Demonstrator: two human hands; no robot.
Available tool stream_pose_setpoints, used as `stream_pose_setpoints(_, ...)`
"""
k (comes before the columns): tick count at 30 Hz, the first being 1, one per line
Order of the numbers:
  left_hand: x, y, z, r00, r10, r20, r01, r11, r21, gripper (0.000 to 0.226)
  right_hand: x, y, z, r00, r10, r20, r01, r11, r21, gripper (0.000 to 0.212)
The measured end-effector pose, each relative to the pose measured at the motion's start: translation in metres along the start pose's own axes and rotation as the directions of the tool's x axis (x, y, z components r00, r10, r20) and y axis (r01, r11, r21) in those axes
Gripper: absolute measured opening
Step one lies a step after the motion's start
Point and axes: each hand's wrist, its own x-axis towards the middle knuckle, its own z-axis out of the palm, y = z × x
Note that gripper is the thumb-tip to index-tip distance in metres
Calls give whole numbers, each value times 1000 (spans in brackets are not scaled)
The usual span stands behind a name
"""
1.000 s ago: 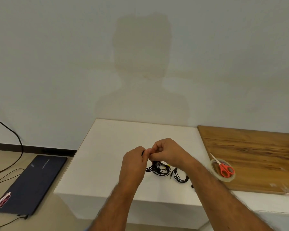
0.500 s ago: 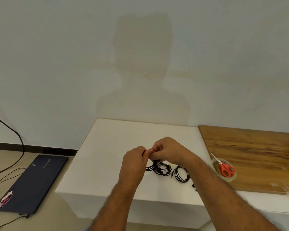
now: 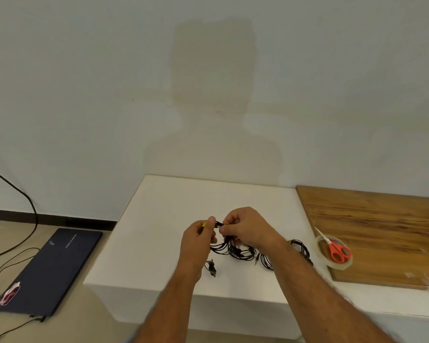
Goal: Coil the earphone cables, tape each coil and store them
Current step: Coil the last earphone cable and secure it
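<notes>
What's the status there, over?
Left hand and right hand both pinching the black cable. Not coiled yet. Tape untouched. Nothing in the way.

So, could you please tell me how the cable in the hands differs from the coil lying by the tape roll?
The held cable hangs in loose, uneven loops, pinched by both the left hand and the right hand; the coil by the tape roll is a tidy bundle. The held cable is partly lifted; the coil rests untouched on the white table. Both are thin and black.

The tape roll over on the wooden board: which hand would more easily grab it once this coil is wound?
The right hand, probably. The tape roll lies on the wooden board on that side, under the scissors. The left hand would have to cross over while holding the earphone cable.
</notes>
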Motion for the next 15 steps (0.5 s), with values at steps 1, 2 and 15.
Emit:
stream_pose_setpoints(1, 1, -1, -1, 999, -49, 7, 49, 997, -65, 31, 1, 1, 4, 999, 6, -33, -6, 1000, 21, 7)
stream_pose_setpoints(2, 2, -1, -2, 996, -94, 12, 94, 989, -118, 30, 1, 3, 8, 998, 16, -68, -13, 999, 46, 8)
stream_pose_setpoints(15, 34, -38, -20, 953, -301, -35, 272, 899, -342, 23, 21, 31, 61, 919, 345, -193, -297, 924, 240, 21)
